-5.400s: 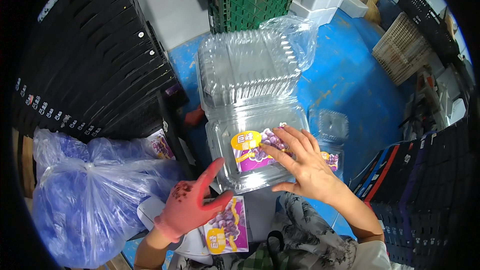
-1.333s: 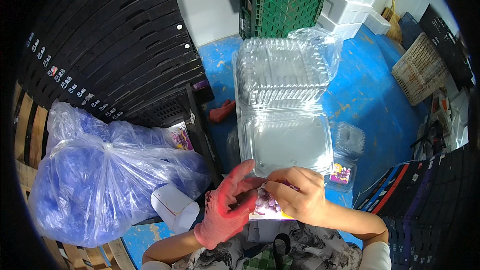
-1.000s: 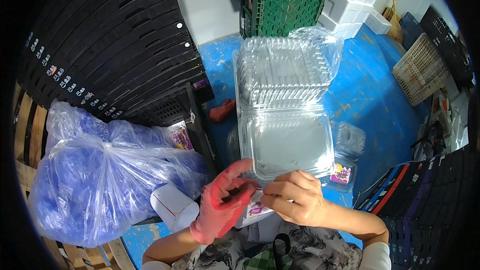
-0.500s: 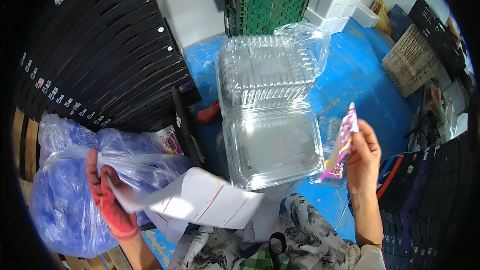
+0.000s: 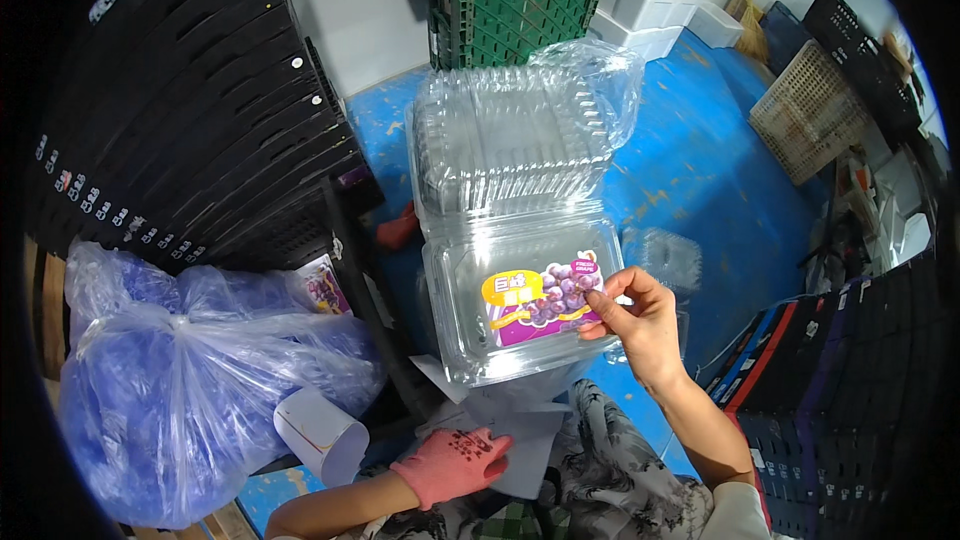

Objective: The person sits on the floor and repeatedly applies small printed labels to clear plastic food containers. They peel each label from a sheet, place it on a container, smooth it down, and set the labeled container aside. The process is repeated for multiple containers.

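A grape sticker label (image 5: 545, 302), purple, yellow and white, lies over the flat lid of a clear plastic clamshell box (image 5: 461, 352). My bare right hand (image 5: 640, 325) pinches the label's right end between thumb and fingers. Down at my lap, my left hand (image 5: 455, 465) wears a pinkish-red glove with its fingers curled in beside white paper sheets (image 5: 535, 440). What those fingers hold, if anything, is hidden. A curled white backing sheet (image 5: 320, 430) sticks up beside my left forearm. Behind the lid rises a stack of clear clamshell boxes (image 5: 515, 135).
A large tied bag of blue-purple material (image 5: 190, 380) fills the lower left, below stacked black crates (image 5: 190, 110). Green crates (image 5: 540, 5) and white foam boxes (image 5: 650, 0) stand at the back. More black crates (image 5: 830, 420) are at my right, on a blue floor (image 5: 700, 160).
My right hand has moved left and brought the label from beside the box onto the lid. My left hand has dropped right to my lap. The white backing sheet has shifted left.
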A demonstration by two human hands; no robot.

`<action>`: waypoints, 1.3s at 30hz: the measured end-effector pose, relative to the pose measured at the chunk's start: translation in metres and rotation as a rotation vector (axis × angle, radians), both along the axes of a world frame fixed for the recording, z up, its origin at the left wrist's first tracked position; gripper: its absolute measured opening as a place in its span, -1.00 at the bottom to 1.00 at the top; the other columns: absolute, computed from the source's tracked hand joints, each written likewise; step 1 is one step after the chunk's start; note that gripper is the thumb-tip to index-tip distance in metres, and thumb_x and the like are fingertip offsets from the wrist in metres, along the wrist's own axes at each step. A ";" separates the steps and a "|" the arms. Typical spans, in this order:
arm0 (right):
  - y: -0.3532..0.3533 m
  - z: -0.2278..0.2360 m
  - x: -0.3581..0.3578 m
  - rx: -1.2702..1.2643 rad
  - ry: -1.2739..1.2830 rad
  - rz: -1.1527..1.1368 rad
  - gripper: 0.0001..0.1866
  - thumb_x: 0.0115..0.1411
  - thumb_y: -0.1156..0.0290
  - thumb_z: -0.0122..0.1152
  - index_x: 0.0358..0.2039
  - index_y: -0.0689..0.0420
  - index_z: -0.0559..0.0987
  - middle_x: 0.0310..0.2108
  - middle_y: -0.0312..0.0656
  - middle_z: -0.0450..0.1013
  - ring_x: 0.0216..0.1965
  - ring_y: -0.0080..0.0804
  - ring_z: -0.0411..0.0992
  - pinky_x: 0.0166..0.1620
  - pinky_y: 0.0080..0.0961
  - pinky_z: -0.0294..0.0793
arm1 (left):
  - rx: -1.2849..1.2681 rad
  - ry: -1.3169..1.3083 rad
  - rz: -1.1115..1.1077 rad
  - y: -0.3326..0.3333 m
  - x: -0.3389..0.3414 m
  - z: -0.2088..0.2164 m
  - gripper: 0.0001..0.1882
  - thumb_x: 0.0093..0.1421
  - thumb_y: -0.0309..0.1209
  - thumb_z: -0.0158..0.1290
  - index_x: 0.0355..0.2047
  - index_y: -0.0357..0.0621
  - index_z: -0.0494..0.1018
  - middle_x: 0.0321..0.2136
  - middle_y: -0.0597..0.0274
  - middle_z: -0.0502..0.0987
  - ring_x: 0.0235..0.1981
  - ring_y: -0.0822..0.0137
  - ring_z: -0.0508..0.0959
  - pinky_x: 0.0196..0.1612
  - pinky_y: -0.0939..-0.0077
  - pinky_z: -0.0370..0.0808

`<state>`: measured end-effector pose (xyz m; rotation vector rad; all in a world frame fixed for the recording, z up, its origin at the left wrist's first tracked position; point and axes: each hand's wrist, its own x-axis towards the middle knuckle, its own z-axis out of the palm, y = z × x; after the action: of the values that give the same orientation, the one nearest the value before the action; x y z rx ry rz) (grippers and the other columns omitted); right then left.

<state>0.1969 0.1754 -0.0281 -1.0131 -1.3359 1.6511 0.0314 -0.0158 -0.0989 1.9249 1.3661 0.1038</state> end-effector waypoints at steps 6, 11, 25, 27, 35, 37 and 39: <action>0.001 -0.004 -0.004 0.004 -0.039 0.021 -0.91 0.11 0.65 0.13 -0.43 0.30 0.39 -0.45 -0.24 0.36 -0.47 -0.44 0.51 -0.42 -0.59 0.62 | 0.457 -0.241 0.127 0.039 -0.007 0.087 -0.57 0.02 -0.25 0.11 -0.08 -0.06 0.39 -0.40 0.24 0.44 -0.43 0.22 0.51 -0.43 0.30 0.44; 0.001 -0.008 -0.006 0.024 -0.081 0.020 -0.91 0.12 0.65 0.12 -0.44 0.30 0.38 -0.44 -0.23 0.36 -0.50 -0.44 0.52 -0.44 -0.60 0.60 | 0.928 0.061 0.262 0.075 -0.005 0.093 -0.42 -0.11 -0.18 0.18 -0.05 -0.12 0.38 -0.11 0.08 0.35 -0.08 0.04 0.36 -0.05 0.11 0.33; -0.008 0.017 -0.002 1.124 -0.906 0.265 -0.42 -0.12 0.28 0.37 -0.02 0.02 0.42 -0.10 -0.10 0.24 -0.14 -0.19 0.33 -0.17 -0.21 0.35 | 0.853 0.200 0.334 0.082 -0.010 0.066 -0.33 -0.14 -0.08 0.19 -0.03 -0.12 0.35 0.00 -0.01 0.23 0.05 -0.10 0.21 0.09 -0.06 0.17; -0.012 0.020 0.003 1.139 -0.846 0.471 -0.22 -0.22 0.22 0.41 0.10 -0.10 0.34 0.07 -0.11 0.16 0.14 -0.16 0.09 0.12 -0.02 0.07 | 0.898 0.164 0.432 0.068 -0.018 0.061 -0.19 -0.21 -0.12 0.25 0.04 -0.20 0.26 0.04 -0.08 0.20 0.05 -0.15 0.22 0.08 -0.03 0.19; -0.007 0.024 0.006 1.238 -0.876 0.505 -0.33 -0.21 0.39 0.39 0.02 -0.05 0.42 0.06 -0.20 0.20 0.12 -0.17 0.16 0.13 -0.01 0.12 | 0.732 -0.011 0.699 0.029 -0.034 0.033 -0.02 -0.21 -0.14 0.30 0.15 -0.30 0.06 0.12 -0.18 0.13 0.09 -0.15 0.20 0.08 0.03 0.21; -0.006 0.028 0.008 1.267 -0.851 0.497 -0.35 -0.21 0.39 0.38 -0.01 -0.03 0.43 0.04 -0.20 0.22 0.10 -0.17 0.18 0.12 -0.03 0.14 | 0.742 -0.036 0.714 0.033 -0.032 0.026 -0.01 -0.21 -0.14 0.30 0.15 -0.31 0.05 0.11 -0.19 0.13 0.09 -0.16 0.20 0.08 0.03 0.20; -0.004 0.030 0.008 1.281 -0.802 0.458 -0.41 -0.22 0.36 0.37 -0.06 -0.01 0.47 0.01 -0.21 0.26 0.06 -0.19 0.24 0.09 -0.06 0.18 | 0.777 -0.029 0.702 0.038 -0.031 0.026 -0.02 -0.19 -0.16 0.29 0.16 -0.32 0.04 0.10 -0.18 0.14 0.09 -0.16 0.21 0.09 0.04 0.20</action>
<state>0.2051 0.1715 0.0024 -0.5219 -2.7245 0.2546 0.0004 0.0225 -0.0726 1.8768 2.1276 1.1362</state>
